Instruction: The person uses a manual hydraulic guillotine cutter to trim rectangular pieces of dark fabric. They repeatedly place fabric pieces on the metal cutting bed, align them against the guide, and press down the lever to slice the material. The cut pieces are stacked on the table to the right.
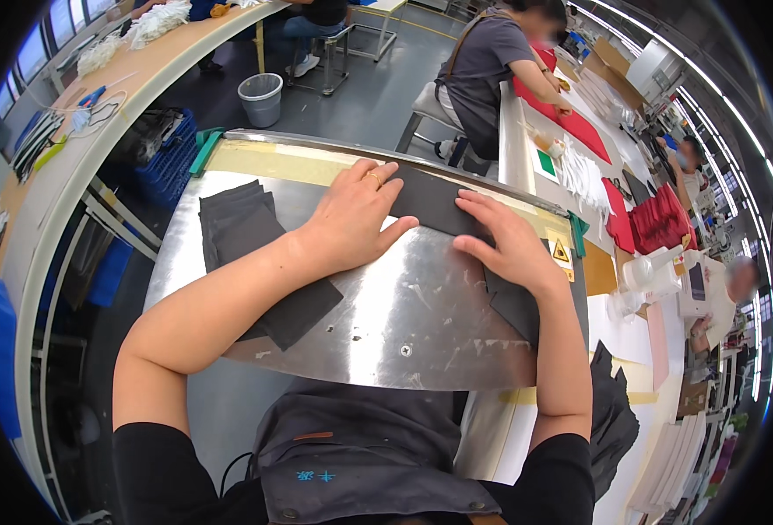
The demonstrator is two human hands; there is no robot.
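A black rectangular flat piece [435,199] lies near the far edge of a shiny metal plate [378,315]. My left hand [358,214] rests on its left end, fingers stretched out and thumb apart. At its right end, my right hand [502,234] lies with extended fingers and the thumb spread. Neither hand grips anything that I can see. Under and beside my left forearm is an untidy stack of black pieces [239,220]. More black pieces [513,306] lie partly hidden beneath my right forearm.
A metal bar with green end brackets [204,150] runs along the plate's far edge. A long curved workbench [154,83] stands at left, above a blue crate [166,162]. Beyond is a grey bin [261,98]. A seated co-worker [483,74] handles red material at the right-hand table.
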